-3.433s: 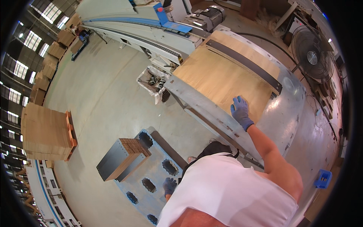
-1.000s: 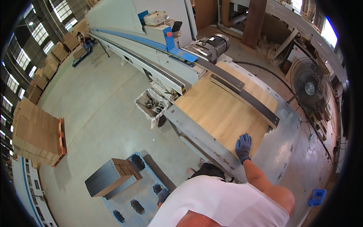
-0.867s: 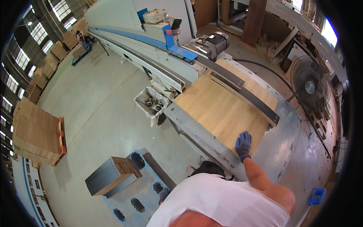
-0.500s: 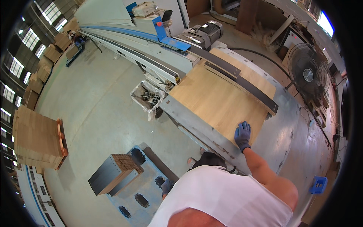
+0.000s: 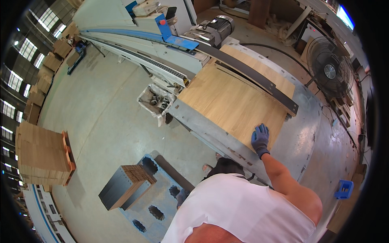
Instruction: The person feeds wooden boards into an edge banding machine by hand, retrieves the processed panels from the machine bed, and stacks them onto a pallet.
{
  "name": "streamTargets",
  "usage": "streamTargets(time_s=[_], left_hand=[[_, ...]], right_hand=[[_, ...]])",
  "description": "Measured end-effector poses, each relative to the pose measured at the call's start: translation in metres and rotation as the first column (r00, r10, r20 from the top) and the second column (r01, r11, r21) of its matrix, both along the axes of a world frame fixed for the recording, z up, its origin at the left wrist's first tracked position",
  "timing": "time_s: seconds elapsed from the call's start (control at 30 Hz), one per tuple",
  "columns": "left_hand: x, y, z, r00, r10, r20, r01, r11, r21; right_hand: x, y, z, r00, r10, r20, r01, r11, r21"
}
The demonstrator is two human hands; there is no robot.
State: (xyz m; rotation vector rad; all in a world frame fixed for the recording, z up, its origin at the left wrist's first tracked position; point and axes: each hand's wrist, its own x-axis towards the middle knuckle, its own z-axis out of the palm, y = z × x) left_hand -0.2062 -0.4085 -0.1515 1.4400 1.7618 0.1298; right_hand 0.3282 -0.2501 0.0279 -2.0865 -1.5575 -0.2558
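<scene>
My right hand (image 5: 260,138), in a grey-blue glove, lies flat on the near right part of a light wood-grain panel (image 5: 231,101). Its fingers are stretched out. The panel rests on a grey metal machine table (image 5: 202,127), and a long dark guide bar (image 5: 279,96) crosses over its far side. Low on my left, my gloved left hand (image 5: 182,197) hangs beside my body, over a blue pallet (image 5: 162,188) with ragged holes. My shirt hides part of that hand, and its fingers cannot be made out.
A short stack of dark-faced boards (image 5: 127,184) stands on the pallet. Left of the table sits a lined bin (image 5: 156,101) with metal parts. A long machine (image 5: 162,48) stretches away beyond it. At right are a black fan (image 5: 329,71) and a blue crate (image 5: 343,189). Stacked panels (image 5: 42,156) stand far left.
The whole view has shifted slightly. My right hand stays flat on the panel at nearly the same place. My left hand has shifted slightly and is partly hidden by my shirt.
</scene>
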Motion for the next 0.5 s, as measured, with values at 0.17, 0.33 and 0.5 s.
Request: streamTargets(time_s=[0.17, 0.33, 0.5], left_hand=[[0.001, -0.002, 0.016, 0.987, -0.137, -0.08, 0.15, 0.97, 0.189], [0.022, 0.018, 0.056, 0.477, 0.777, 0.411, -0.666, 0.625, -0.407], [0.012, 0.018, 0.029, 0.257, 0.867, 0.427, -0.666, 0.479, -0.572]], right_hand=[[-0.004, 0.002, 0.002, 1.0, 0.019, -0.004, -0.019, 1.0, 0.006], [-0.007, 0.001, 0.005, 0.999, 0.036, -0.018, -0.036, 0.999, -0.012], [-0.006, 0.003, 0.008, 0.999, 0.025, -0.02, -0.025, 1.0, 0.004]])
